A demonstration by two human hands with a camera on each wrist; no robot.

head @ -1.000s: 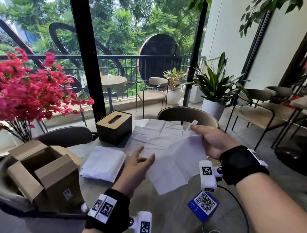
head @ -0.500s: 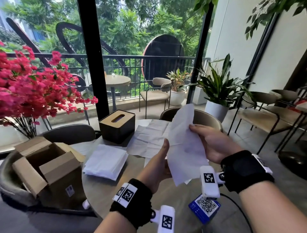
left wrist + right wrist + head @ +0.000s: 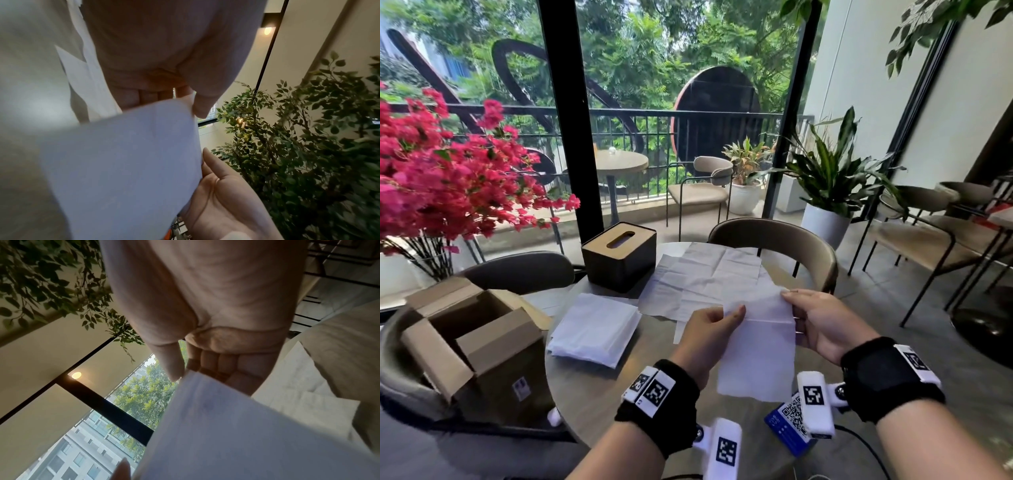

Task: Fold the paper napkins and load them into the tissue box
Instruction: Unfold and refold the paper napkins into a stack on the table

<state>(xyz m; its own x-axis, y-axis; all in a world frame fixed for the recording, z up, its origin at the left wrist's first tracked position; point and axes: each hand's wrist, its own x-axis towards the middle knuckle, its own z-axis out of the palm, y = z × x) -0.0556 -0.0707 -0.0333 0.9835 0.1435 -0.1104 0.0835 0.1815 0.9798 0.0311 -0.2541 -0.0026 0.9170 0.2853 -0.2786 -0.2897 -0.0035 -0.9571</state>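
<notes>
A white paper napkin hangs folded in the air over the round table. My left hand pinches its upper left corner and my right hand pinches its upper right corner. The left wrist view shows the napkin pinched under my thumb; the right wrist view shows the napkin between thumb and fingers. The black tissue box with a wooden slotted lid stands at the table's far left. Unfolded napkins lie spread beyond my hands. A stack of folded napkins lies to the left.
An open cardboard box sits on a chair at the left. A blue QR card lies near the table's front edge. A beige chair stands behind the table. Red flowers rise at the left, a potted plant at the right.
The napkin, held up by my right hand alone, now hangs folded between both hands. My left hand went from open and apart to pinching the left corner.
</notes>
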